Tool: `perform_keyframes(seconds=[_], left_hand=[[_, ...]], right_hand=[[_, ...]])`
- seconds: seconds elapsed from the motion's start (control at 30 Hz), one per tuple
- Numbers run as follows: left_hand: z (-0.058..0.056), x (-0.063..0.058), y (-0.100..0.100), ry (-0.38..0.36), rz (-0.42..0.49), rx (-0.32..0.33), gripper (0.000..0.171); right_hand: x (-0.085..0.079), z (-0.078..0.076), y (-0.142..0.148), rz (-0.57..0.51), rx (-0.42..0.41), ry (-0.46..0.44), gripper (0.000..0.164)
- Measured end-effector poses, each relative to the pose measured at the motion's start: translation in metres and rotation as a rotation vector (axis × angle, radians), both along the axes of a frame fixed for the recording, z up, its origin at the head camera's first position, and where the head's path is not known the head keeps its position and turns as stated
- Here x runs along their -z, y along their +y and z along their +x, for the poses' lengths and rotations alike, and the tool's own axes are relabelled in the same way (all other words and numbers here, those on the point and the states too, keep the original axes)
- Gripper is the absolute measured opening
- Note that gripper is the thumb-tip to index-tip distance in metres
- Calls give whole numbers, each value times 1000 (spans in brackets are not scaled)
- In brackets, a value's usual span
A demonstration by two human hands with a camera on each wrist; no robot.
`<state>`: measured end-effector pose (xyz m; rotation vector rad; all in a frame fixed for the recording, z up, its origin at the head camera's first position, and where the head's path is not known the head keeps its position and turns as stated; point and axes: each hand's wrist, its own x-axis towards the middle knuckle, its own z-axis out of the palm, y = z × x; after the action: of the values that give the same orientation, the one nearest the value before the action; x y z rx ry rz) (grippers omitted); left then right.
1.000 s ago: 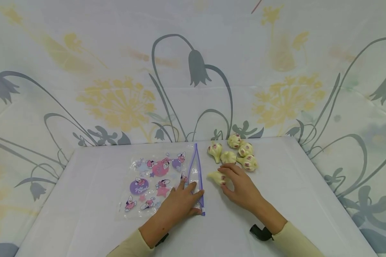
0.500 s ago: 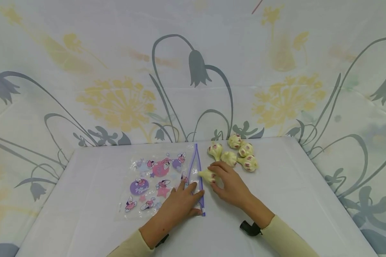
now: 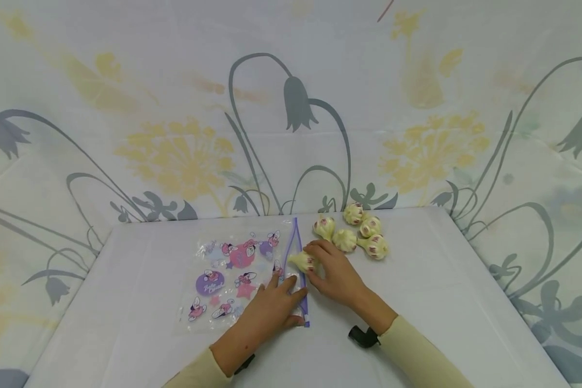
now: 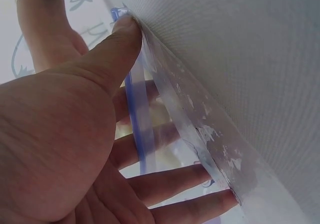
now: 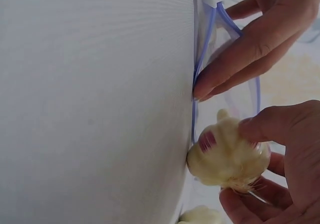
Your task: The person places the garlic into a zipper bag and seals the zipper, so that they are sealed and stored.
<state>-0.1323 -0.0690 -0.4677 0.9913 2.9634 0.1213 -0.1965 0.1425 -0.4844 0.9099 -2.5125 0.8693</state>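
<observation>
A clear zip bag (image 3: 208, 283) with pink and purple cartoon prints lies flat, its purple zip edge facing right and parted into a narrow mouth. My left hand (image 3: 269, 307) rests on that edge with fingers spread and fairly straight. Its thumb is at the end of the blue-purple zip strip (image 4: 134, 104) in the left wrist view. With thumb and fingers my right hand (image 3: 339, 277) grips a garlic bulb (image 5: 227, 156), pale with purple patches, at the bag's mouth. The bulb's stem points left and overlaps the opening in the head view.
Several more garlic bulbs (image 3: 345, 240) lie grouped beyond the right hand, near the back of the white table (image 3: 446, 291). A flower-printed cloth (image 3: 291, 161) hangs behind and at both sides.
My right hand has moved left with the garlic bulb, from the table beside the bag to its zip edge. The left hand has kept its place on the bag.
</observation>
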Motion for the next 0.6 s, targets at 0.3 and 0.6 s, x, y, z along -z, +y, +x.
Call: perform_keyframes(seconds=[0.3, 0.6], left_hand=[[1, -1, 0, 1, -11, -4, 64], [1, 1, 1, 17, -26, -4, 63]], right_hand=[[-2, -6, -14, -11, 23, -54, 54], [0, -13, -29, -60, 47, -61, 51]])
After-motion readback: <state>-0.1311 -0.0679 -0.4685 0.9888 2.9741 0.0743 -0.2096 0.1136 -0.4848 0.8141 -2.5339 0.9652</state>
